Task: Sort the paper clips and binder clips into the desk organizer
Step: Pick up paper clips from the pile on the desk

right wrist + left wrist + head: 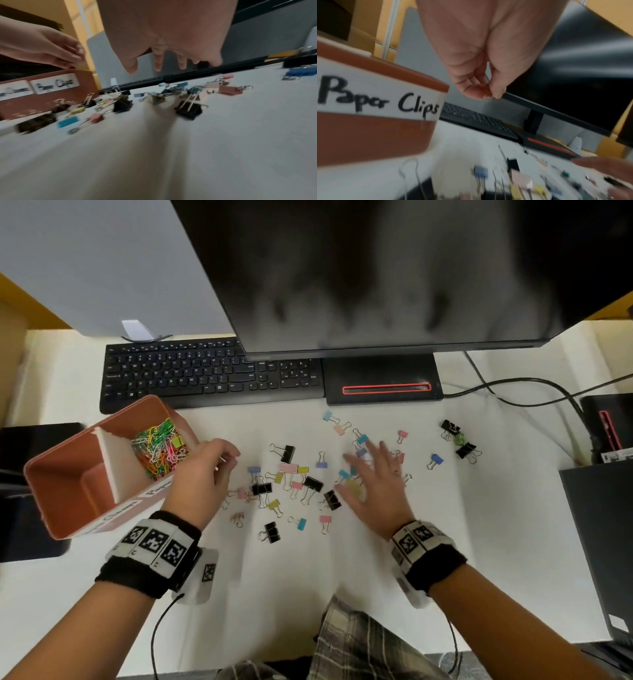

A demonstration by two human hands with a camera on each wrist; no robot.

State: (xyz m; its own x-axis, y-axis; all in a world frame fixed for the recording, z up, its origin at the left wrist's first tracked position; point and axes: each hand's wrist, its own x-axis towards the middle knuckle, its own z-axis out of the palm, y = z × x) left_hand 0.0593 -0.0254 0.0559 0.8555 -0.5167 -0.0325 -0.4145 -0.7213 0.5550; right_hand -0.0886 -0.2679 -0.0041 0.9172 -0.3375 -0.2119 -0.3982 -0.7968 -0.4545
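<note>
Paper clip, pale and thin, is pinched between thumb and fingertips of the left hand; the hand is beside the near right corner of the desk organizer, not yet over the opening. Right hand is spread flat, fingers straight, low over the scattered binder clips; I cannot tell if it touches any.

Organizer: terracotta box with a white divider. Right compartment, labelled "Paper Clips", holds a heap of coloured paper clips, with what looks like one yellow-green binder clip among them. Left compartment looks empty; its label is unreadable.

Worktop: dozens of binder clips, black and pastel, lie loose from beside the organizer out to a small cluster on the far right. A few thin wire shapes near the left hand may be paper clips; too small to say.

Judgement: paper-clip sorting nearly done, binder-clip sorting not started. Roughly half remains.
</note>
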